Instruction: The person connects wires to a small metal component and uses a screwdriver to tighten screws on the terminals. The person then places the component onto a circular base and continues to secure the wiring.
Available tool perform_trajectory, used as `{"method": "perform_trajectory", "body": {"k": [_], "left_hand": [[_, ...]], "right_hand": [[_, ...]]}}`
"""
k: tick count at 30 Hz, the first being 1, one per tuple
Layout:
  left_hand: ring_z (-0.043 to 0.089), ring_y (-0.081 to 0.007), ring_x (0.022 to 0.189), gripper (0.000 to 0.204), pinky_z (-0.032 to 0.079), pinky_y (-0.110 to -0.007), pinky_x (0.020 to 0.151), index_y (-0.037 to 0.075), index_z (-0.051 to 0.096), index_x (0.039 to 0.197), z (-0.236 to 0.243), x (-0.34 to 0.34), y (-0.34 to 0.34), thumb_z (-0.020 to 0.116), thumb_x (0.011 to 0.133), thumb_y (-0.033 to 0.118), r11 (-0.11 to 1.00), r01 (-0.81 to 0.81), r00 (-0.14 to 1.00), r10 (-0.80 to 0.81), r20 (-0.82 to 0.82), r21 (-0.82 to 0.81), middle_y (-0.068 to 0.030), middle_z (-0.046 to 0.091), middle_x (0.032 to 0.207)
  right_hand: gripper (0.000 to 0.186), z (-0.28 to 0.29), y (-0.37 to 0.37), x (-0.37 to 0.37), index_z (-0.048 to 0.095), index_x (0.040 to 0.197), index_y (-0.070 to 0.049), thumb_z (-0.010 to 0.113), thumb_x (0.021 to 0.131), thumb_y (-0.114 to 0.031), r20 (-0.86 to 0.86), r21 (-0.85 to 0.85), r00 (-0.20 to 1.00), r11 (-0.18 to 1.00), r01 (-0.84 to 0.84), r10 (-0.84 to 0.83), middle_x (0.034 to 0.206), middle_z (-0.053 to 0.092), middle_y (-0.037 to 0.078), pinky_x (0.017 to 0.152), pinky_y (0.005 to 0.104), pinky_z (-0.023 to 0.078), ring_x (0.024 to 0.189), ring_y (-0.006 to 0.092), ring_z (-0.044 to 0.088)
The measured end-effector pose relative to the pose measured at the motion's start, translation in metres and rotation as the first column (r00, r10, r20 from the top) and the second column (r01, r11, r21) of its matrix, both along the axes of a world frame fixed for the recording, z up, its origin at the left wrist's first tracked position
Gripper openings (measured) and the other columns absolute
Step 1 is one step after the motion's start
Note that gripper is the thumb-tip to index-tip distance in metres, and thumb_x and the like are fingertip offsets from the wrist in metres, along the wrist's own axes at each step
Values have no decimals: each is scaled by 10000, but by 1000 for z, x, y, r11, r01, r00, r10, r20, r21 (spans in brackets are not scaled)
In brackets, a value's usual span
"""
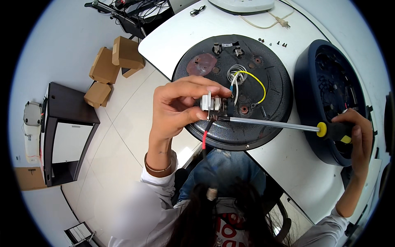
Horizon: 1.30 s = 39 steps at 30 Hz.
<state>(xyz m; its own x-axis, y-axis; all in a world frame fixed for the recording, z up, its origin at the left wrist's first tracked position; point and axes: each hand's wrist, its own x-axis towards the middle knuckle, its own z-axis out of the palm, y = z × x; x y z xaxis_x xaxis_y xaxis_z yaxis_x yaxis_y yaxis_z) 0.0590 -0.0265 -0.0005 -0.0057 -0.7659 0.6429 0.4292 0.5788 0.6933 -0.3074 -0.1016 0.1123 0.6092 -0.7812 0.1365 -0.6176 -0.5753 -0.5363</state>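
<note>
Head view: the left hand (175, 108) pinches a small silver-and-black metal terminal part (214, 105) between thumb and fingertips, held up just above the near rim of the round dark speckled metal base plate (273, 88). The right hand (354, 136) is closed around the black-and-yellow handle of a long silver-shaft screwdriver (271, 123), whose tip meets the part from the right, just under the left fingertips.

To do this well, as I judge it: keep the shaft in line with the screw, press inward while turning, and keep the left pinch firm so the part does not spin. Watch that the tip does not slip toward the left thumb or nick the wires.

The part: small, blocky, a bright flat metal flange on its left side, darker body on the right. A black lead with a red sleeve (204, 138) hangs down from it. White and blue wires and a yellow wire (258, 84) run from it to the plate's middle, by a coiled silver spring (236, 74). The screw head itself is too small to tell.

Also on the white table (284, 164): a dark blue round plastic housing (333, 94) at right, partly under the right hand, and a few small black screws (279, 43) beyond the plate. Brown cardboard boxes (113, 66) lie on the floor at left.
</note>
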Motion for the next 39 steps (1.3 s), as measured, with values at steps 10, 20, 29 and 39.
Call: {"method": "perform_trajectory", "body": {"k": [10,20,29,39], "left_hand": [[652,-350,1005,349,555,-433,871,-29,664,1078,0,1,2,764,757,65,998,-53,998,54,36,-14,-213,643,1069],[649,-351,1012,346,559,-418,863,-44,658,1080,-1,0,4,758,767,64,998,-58,998,57,30,18,-213,643,1066],[652,-344,1001,365,564,-416,856,-58,653,1085,2,2,6,763,756,56,996,-88,995,88,47,-1,-216,642,1067],[653,-347,999,367,570,-398,839,-62,652,1083,-1,-1,4,761,743,19,999,-42,999,42,-20,-1,-226,640,1063]], "right_hand": [[557,2,-1,-2,624,1024,-80,744,728,-536,94,-16,991,995,-94,95,991,514,60,765,253,481,826,188,600],[715,-3,0,-8,529,1203,-86,695,738,-602,54,-45,995,995,-84,86,1082,475,84,781,275,531,877,208,599],[569,-8,6,-3,573,1136,-65,645,811,-526,114,95,989,992,88,-99,1031,532,83,807,266,481,931,199,584],[561,-2,7,-7,582,1087,-67,591,848,-575,13,231,981,955,187,-195,1019,523,76,783,269,485,840,180,598]]}}
